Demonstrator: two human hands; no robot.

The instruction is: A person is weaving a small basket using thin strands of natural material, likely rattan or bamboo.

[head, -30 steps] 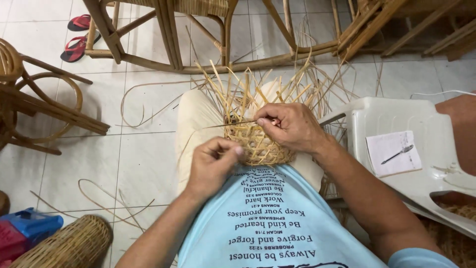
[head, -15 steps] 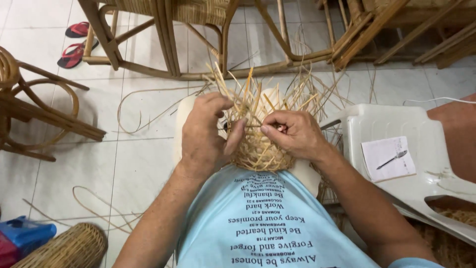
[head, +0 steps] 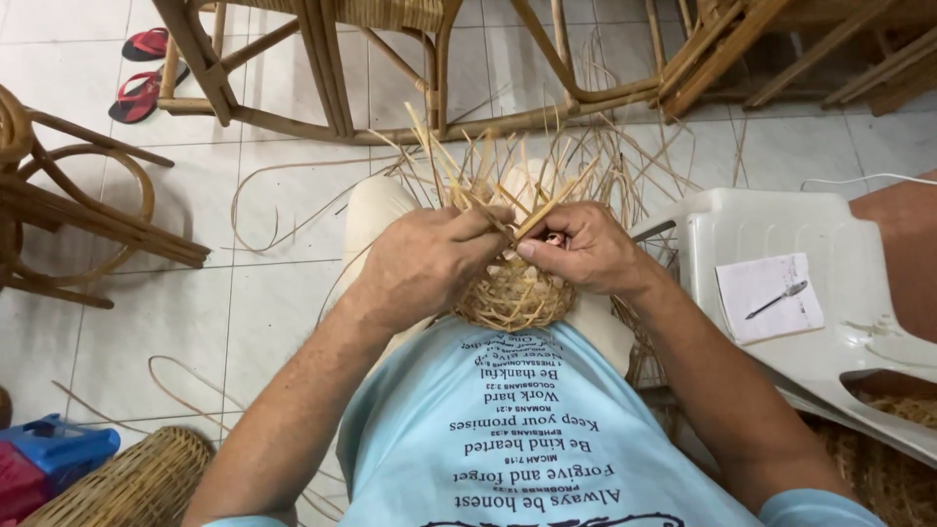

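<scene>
The left hand [head: 425, 263] and right hand [head: 581, 249] are both pinching thin cane strips [head: 527, 210] sticking up from a small woven basket [head: 512, 298].

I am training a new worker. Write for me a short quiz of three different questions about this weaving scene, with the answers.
1. True or false: both hands work on the small woven basket in the person's lap.
2. What lies on the paper on the white plastic chair? A) a spoon B) scissors C) a knife
3. Fill in: the pair of sandals on the floor is ___ in colour.

Key
1. True: the left hand and the right hand both grip the basket's loose strips.
2. A: a spoon.
3. Red.
</scene>
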